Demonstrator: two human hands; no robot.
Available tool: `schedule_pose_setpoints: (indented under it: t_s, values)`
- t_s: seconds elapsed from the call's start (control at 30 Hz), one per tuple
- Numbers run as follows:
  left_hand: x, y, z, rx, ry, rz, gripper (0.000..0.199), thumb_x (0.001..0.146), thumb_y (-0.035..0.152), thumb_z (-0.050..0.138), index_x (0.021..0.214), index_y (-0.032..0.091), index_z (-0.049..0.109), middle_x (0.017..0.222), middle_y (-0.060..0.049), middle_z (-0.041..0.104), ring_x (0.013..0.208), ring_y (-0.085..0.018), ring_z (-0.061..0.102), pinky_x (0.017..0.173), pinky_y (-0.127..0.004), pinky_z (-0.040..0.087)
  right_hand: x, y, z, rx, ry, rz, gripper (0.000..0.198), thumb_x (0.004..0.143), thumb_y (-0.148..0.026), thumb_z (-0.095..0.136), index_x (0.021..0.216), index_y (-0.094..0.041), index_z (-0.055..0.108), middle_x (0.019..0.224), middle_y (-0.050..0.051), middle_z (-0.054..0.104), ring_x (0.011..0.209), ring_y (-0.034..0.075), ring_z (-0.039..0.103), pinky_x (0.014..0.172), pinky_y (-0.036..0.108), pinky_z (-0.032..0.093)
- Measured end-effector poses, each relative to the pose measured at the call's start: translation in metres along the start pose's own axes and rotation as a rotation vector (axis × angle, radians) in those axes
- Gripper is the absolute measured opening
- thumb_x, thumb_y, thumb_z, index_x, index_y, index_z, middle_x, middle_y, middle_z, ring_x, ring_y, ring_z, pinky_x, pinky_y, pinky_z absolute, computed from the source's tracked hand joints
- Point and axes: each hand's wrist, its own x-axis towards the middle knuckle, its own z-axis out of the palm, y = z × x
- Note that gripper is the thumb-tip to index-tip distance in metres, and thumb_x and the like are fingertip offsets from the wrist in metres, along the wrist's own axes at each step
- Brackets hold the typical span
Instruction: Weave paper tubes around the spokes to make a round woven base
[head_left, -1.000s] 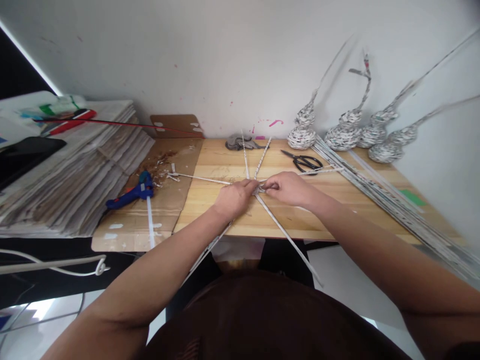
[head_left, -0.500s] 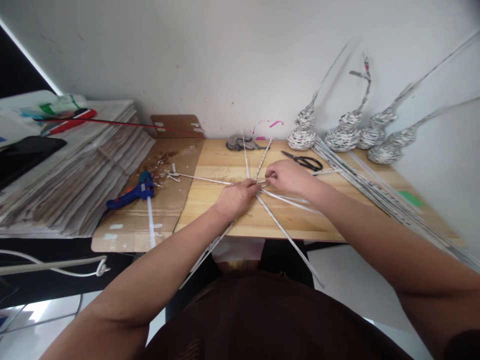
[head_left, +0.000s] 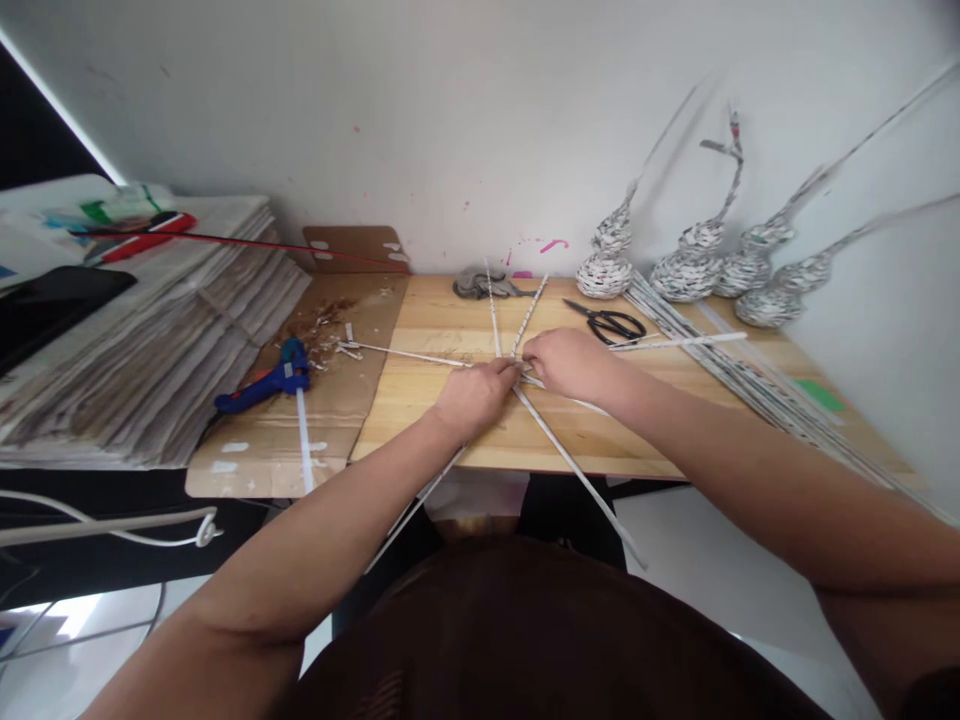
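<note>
Several rolled-paper sticks (head_left: 559,448) fan out like spokes from one crossing point over the wooden table (head_left: 420,420). My left hand (head_left: 478,393) presses on that crossing, its fingers closed around the sticks and hiding most of the centre. Right beside it, my right hand (head_left: 566,362) pinches a paper stick close to the crossing. Another pale stick (head_left: 697,342) sticks out to the right past the right hand. Two spokes reach back toward the wall, one runs left onto the cardboard, and others hang over the table's front edge.
Black-handled scissors (head_left: 611,322) lie behind my right hand, near a bundle of paper sticks (head_left: 720,370). Woven paper gourd shapes (head_left: 604,275) stand along the wall. A grey cloth (head_left: 484,285) lies at the back. Leftward are a blue glue gun (head_left: 274,380), cardboard (head_left: 337,400) and stacked newspapers (head_left: 210,330).
My right hand has shifted slightly left and down, closer to my left hand. A pale stick now extends farther right beyond it. My left hand stays at the crossing.
</note>
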Motion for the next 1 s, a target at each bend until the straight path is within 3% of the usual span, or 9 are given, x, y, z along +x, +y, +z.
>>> schedule_pose_setpoints:
  t_s: [0.33, 0.5, 0.67, 0.87, 1.0]
  values:
    - [-0.001, 0.002, -0.001, 0.020, -0.013, -0.074, 0.037, 0.096, 0.018, 0.038, 0.132, 0.022, 0.046, 0.112, -0.010, 0.067, 0.085, -0.024, 0.068, 0.067, -0.033, 0.051, -0.023, -0.022, -0.003, 0.089, 0.024, 0.109, 0.023, 0.087, -0.016, 0.047, 0.089, -0.014, 0.070, 0.088, 0.014, 0.073, 0.082, 0.025, 0.066, 0.070, 0.031, 0.039]
    - [-0.001, 0.000, 0.000, -0.012, -0.001, -0.025, 0.039, 0.094, 0.017, 0.040, 0.131, 0.026, 0.049, 0.127, -0.009, 0.060, 0.093, -0.023, 0.068, 0.071, -0.032, 0.052, -0.030, -0.034, 0.009, 0.035, 0.040, 0.091, 0.026, 0.090, -0.013, 0.043, 0.091, -0.011, 0.069, 0.088, 0.015, 0.072, 0.081, 0.026, 0.067, 0.071, 0.033, 0.043]
    - [0.000, -0.001, -0.001, -0.017, -0.031, -0.029, 0.037, 0.093, 0.015, 0.043, 0.126, 0.027, 0.055, 0.128, -0.008, 0.059, 0.097, -0.022, 0.067, 0.074, -0.031, 0.052, -0.039, -0.040, 0.018, 0.022, 0.038, 0.107, 0.028, 0.087, -0.004, 0.043, 0.100, -0.010, 0.067, 0.091, 0.014, 0.070, 0.088, 0.025, 0.066, 0.075, 0.033, 0.045]
    - [0.001, -0.003, 0.000, -0.024, 0.010, 0.073, 0.040, 0.094, 0.013, 0.041, 0.130, 0.025, 0.053, 0.142, -0.006, 0.051, 0.114, -0.022, 0.060, 0.082, -0.031, 0.052, -0.051, -0.030, 0.026, 0.031, 0.113, 0.093, 0.026, 0.093, -0.012, 0.043, 0.104, -0.013, 0.067, 0.094, 0.011, 0.068, 0.094, 0.025, 0.060, 0.083, 0.034, 0.042]
    - [0.002, -0.002, -0.001, 0.018, -0.019, 0.059, 0.039, 0.094, 0.013, 0.042, 0.130, 0.023, 0.053, 0.137, -0.008, 0.055, 0.106, -0.022, 0.064, 0.078, -0.031, 0.053, -0.055, -0.025, 0.029, 0.008, 0.163, 0.103, 0.027, 0.096, -0.016, 0.042, 0.102, -0.014, 0.068, 0.091, 0.011, 0.068, 0.094, 0.026, 0.057, 0.084, 0.035, 0.040]
